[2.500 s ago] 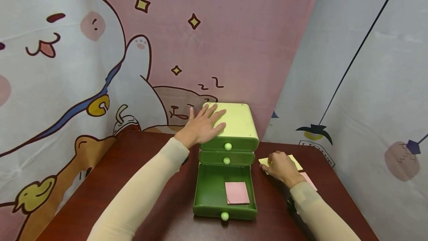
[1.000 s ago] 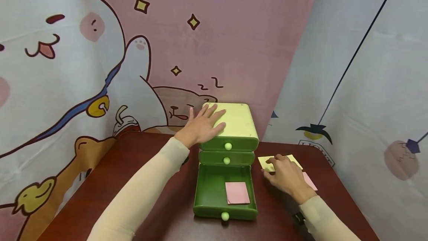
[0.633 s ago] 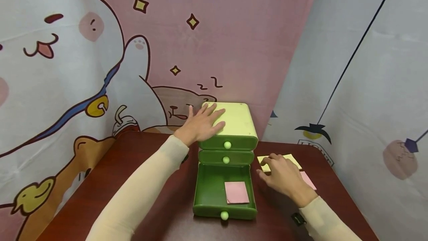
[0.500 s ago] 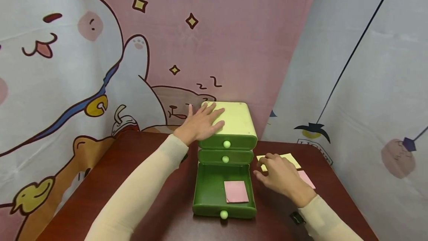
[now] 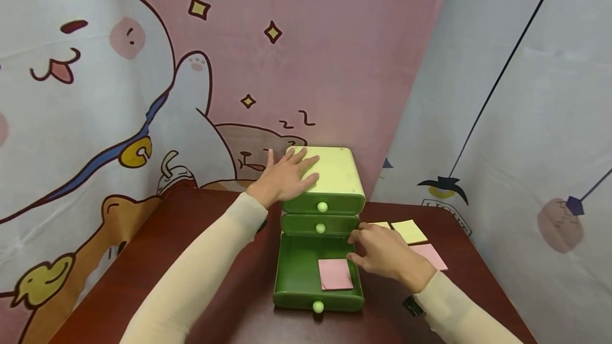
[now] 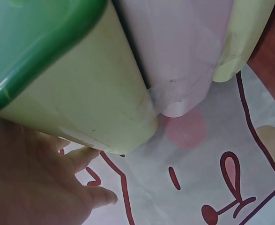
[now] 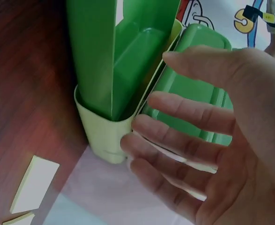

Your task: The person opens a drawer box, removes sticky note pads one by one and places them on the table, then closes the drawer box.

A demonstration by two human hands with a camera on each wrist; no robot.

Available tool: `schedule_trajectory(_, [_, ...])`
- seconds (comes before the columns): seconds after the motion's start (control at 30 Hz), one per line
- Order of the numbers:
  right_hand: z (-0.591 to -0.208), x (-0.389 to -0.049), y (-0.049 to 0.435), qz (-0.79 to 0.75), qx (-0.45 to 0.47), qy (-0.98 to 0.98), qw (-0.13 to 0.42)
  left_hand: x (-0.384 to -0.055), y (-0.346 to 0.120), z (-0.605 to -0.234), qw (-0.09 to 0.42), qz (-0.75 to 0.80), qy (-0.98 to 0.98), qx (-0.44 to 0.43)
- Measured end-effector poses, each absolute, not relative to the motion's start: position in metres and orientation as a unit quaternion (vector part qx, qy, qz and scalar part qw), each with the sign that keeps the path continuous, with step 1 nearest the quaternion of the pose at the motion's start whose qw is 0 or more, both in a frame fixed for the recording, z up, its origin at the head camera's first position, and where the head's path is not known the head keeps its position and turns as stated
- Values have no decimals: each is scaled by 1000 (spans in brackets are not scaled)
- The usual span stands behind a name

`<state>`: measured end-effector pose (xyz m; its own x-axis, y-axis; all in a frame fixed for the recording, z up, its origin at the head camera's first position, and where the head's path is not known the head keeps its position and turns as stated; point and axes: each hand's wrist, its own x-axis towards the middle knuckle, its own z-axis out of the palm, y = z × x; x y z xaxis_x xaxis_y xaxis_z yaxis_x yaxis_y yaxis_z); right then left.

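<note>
A small drawer cabinet (image 5: 337, 171) with a pale yellow top and green drawers stands on the table. Its bottom drawer (image 5: 297, 272) is pulled out, and a pink sticky-note pad (image 5: 336, 274) lies inside at the right. My left hand (image 5: 284, 178) rests on the cabinet's top at the left, fingers spread; in the left wrist view that hand (image 6: 34, 176) lies along the pale casing. Beside the pulled-out drawer, my right hand (image 5: 387, 252) hovers with loosely bent fingers. In the right wrist view, nothing shows between the fingers of this hand (image 7: 221, 126).
Right of the cabinet lie a yellow sticky-note pad (image 5: 409, 231), a second yellow pad (image 5: 381, 224) partly behind my right hand, and a pink pad (image 5: 430, 255). A cartoon-printed cloth (image 5: 334, 57) hangs behind the dark red-brown table (image 5: 215, 285).
My right hand has moved left from over the yellow pads to the right side of the pulled-out drawer, uncovering more of the pads. My left hand stays on the cabinet.
</note>
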<state>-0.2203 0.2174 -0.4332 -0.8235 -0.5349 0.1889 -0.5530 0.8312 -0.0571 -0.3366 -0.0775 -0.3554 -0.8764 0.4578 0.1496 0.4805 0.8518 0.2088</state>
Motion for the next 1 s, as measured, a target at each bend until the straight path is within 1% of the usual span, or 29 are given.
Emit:
schedule_trajectory(0.23, [-433, -226, 203, 29, 351, -934, 65, -337, -78, -357, 48, -122, -961, -244])
schedule_trajectory(0.3, [-434, -229, 200, 31, 366, -929, 46, -337, -78, -357, 47, -122, -961, -243])
schedule_trajectory(0.5, [-434, -238, 193, 56, 418, -906, -38, -337, -80, -357, 40, -126, -961, -242])
schedule_trajectory(0.63, [-436, -243, 189, 48, 446, -891, -72, -338, -80, -358, 45, -121, -961, -245])
schedule_trajectory(0.8, [-439, -247, 185, 25, 455, -885, -91, -338, -79, -359, 54, -115, -961, -246])
schedule_trajectory(1.0, [-440, -248, 180, -2, 467, -878, -107, -337, -79, -359, 51, -125, -960, -246])
